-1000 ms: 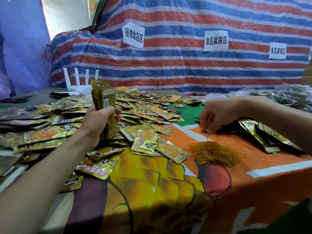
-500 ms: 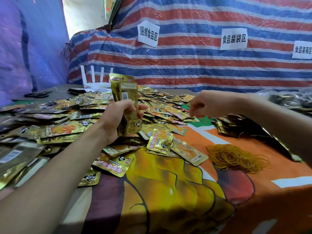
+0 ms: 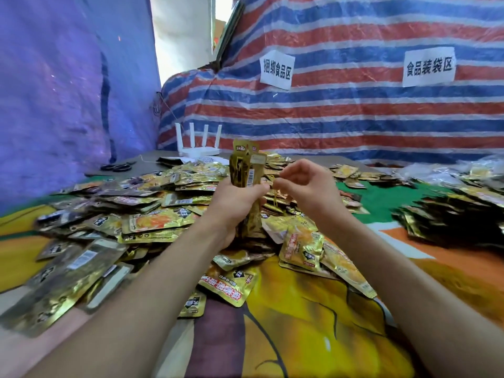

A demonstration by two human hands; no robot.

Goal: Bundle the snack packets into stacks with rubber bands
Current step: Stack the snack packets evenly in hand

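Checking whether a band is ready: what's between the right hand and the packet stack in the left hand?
Head view: a yellow rubber band, pinched by the right hand, dangles in the narrow gap beside the packet stack that the left hand grips.

On my feed a white router stands at the counter's far edge, with black scissors to its left. Behind hangs a striped tarp bearing a left paper sign and a right paper sign, beside a purple sheet. A printed cloth covers the counter.
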